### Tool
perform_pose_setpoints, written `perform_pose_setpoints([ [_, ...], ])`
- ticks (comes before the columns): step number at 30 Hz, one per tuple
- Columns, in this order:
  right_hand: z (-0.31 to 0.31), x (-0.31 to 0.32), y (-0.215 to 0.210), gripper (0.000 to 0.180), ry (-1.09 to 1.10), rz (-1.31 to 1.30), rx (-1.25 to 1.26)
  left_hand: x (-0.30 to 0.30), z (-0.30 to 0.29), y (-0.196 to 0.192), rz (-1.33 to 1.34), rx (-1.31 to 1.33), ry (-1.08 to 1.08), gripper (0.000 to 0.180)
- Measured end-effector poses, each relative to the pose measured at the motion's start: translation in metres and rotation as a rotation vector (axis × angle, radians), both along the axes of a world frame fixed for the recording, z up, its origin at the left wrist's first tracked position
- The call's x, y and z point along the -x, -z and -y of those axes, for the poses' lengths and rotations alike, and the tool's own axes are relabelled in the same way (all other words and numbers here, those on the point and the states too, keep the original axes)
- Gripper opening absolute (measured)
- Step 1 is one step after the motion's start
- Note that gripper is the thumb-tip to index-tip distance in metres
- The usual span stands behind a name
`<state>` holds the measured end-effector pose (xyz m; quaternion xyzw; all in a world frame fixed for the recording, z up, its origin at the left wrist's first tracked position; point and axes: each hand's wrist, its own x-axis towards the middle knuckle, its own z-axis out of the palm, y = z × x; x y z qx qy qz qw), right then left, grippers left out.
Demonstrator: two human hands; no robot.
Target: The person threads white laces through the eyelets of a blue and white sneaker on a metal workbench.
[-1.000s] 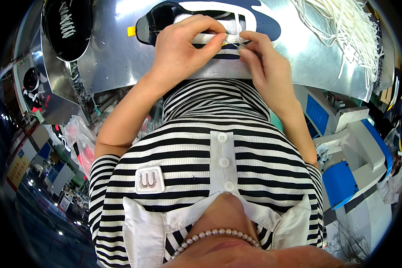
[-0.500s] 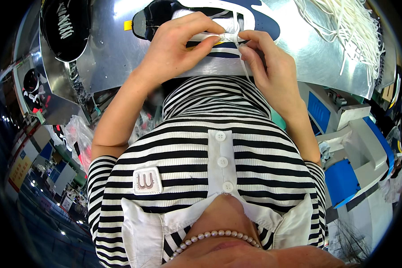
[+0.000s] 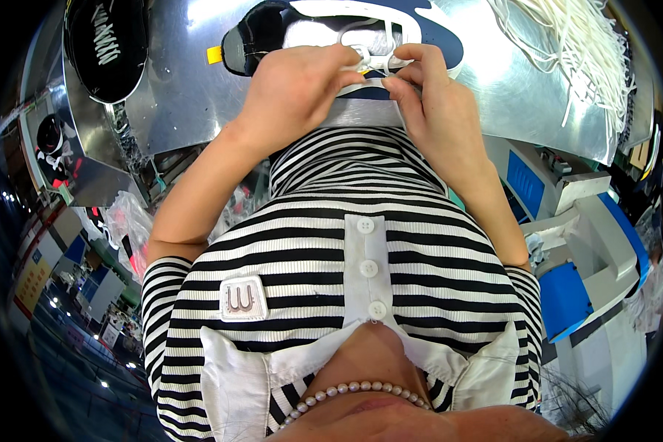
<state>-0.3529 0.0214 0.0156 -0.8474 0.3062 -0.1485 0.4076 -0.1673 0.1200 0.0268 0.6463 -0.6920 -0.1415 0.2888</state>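
A navy and white shoe [image 3: 440, 35] lies on its side on the metal table, its toe to the right and a yellow tab at the heel. White paper stuffing shows inside its opening. A white shoelace [image 3: 387, 63] runs through the eyelets along the near edge. My left hand [image 3: 296, 82] is at the middle of the shoe, thumb and forefinger pinched on the lace. Across from it, my right hand [image 3: 436, 96] also pinches the lace between thumb and fingertips. The hands are a short gap apart; small loops of lace stand between them.
Loose white shoelaces [image 3: 574, 44] lie in a heap at the table's right. A black shoe-shaped piece with white lacing [image 3: 104, 51] is at the far left. The metal table's [image 3: 177, 96] front edge runs close to my body. A grey and blue machine [image 3: 589, 258] stands at the right.
My hands have spread slightly apart and shifted on the lace. The lace end that hung below my right hand no longer shows there, and a loop now stands up near my left fingertips.
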Motion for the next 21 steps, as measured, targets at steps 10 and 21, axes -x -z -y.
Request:
perform_pose_setpoints([
  [10, 0.001, -0.001, -0.008, 0.022, 0.029, -0.013, -0.107, 0.005, -0.004, 0.013, 0.073, 0.196, -0.007, 0.020],
  [21, 0.038, -0.029, -0.025, 0.014, -0.370, -0.159, 0.103, -0.002, -0.019, 0.019, 0.200, 0.333, 0.096, 0.014],
])
